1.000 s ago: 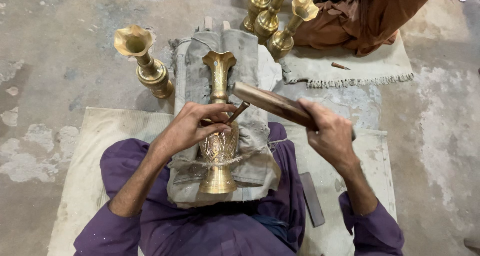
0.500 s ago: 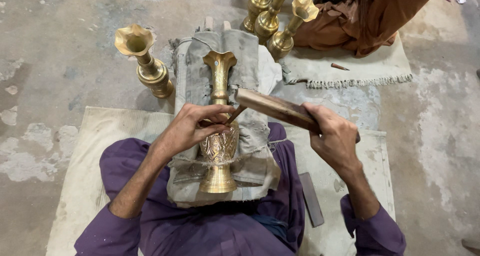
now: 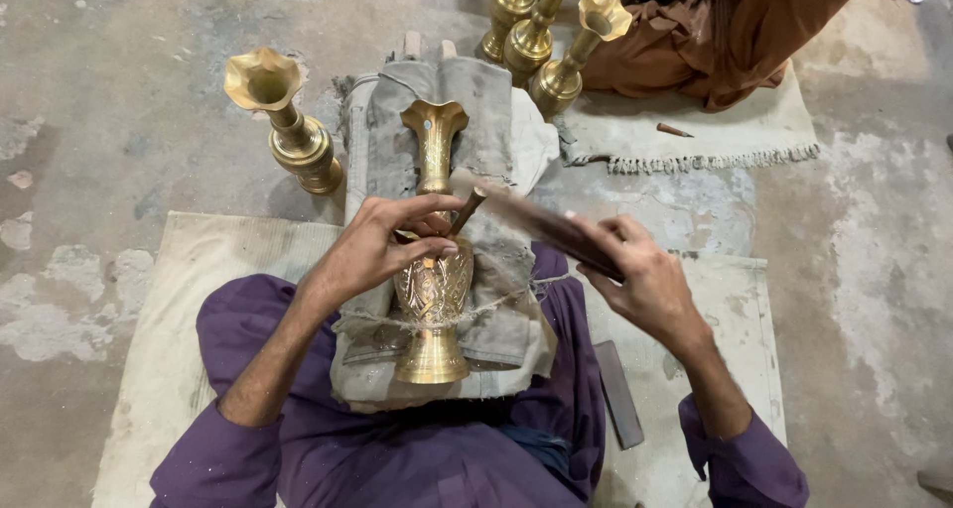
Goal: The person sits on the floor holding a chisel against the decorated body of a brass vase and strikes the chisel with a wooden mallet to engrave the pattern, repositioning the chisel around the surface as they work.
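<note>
A brass vase (image 3: 434, 270) with an engraved belly lies on a grey cloth-wrapped block (image 3: 496, 310) across my lap, its flared mouth pointing away from me. My left hand (image 3: 382, 245) rests on the vase's shoulder and pinches a thin metal chisel (image 3: 467, 210) against the brass. My right hand (image 3: 635, 275) grips a dark wooden mallet stick (image 3: 541, 225), blurred with motion, its far end right above the chisel's top.
One brass vase (image 3: 283, 126) stands upright on the concrete floor at the left. Three more brass vases (image 3: 541, 32) stand at the top beside a person in brown clothes (image 3: 735, 27) sitting on a fringed mat (image 3: 715, 131). A flat dark bar (image 3: 617, 394) lies on my mat.
The mallet stick has swung down toward the chisel and now blurs. My right hand has dropped slightly with it. My left hand and the vase stay in place.
</note>
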Demonstrator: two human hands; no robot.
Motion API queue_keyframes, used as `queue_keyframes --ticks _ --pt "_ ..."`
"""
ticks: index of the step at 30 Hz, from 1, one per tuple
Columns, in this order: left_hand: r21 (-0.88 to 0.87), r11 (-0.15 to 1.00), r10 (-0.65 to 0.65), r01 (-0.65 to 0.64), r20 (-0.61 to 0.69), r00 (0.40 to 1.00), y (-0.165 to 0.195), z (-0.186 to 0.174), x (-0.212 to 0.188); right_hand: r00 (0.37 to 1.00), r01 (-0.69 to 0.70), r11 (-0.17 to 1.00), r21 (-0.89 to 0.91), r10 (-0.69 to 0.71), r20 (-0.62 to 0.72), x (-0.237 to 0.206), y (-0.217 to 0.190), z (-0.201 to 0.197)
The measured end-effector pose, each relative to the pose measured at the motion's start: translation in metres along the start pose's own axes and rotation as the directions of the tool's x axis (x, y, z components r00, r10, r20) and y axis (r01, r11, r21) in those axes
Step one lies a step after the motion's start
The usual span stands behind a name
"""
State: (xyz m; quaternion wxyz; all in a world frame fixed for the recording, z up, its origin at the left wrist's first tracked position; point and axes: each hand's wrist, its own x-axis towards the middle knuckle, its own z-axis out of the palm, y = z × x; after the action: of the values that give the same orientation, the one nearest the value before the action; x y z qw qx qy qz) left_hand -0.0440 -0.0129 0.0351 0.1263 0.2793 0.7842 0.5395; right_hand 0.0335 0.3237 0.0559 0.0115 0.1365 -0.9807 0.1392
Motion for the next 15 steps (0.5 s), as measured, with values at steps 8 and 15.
queue_keyframes --ticks 8,15 --pt "-0.002 0.999 -0.038 0.038 -0.013 0.999 0.002 0.000 -0.001 0.994 0.033 0.999 -0.011 -0.034 -0.105 0.007 0.005 -0.006" --pt "0.010 1.000 0.023 -0.023 0.010 1.000 0.000 -0.003 0.005 0.972 0.070 0.980 0.184 -0.026 -0.234 0.007 0.004 -0.022"
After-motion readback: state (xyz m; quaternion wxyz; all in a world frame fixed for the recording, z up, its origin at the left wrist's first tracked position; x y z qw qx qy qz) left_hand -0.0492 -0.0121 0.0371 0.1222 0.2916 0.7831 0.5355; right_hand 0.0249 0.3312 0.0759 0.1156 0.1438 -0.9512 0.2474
